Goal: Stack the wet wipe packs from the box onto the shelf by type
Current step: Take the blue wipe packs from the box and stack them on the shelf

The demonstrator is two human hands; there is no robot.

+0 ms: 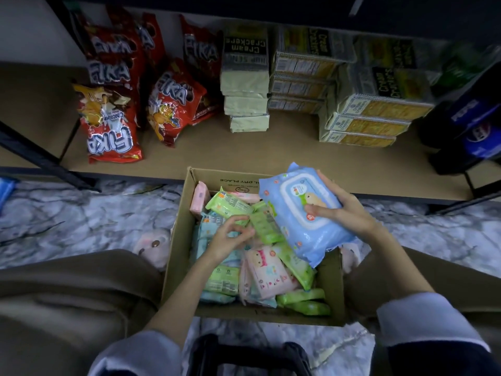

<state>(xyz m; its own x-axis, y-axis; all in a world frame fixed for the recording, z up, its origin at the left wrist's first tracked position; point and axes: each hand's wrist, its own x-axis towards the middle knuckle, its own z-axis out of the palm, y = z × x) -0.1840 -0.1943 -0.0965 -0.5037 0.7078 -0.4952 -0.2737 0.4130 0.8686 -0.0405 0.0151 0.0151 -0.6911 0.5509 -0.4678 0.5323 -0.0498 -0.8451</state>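
An open cardboard box [177,256] stands on the floor between my knees, filled with several green, pink and pale blue wet wipe packs. My right hand [343,210] grips a large blue wipe pack [298,210] tilted above the box's right side. My left hand [229,237] hovers over the packs in the middle of the box, fingers apart and curled, holding nothing. A green pack [230,203] lies just beyond its fingertips, and a pink pack [267,271] rests below. The brown shelf board [244,150] runs behind the box.
On the shelf stand red snack bags [113,126] at the left, stacks of cream cracker packs [366,115] in the middle and right, and dark blue drink packs [471,131] at the far right. Black shelf legs [40,156] slant at the left. The floor is marbled.
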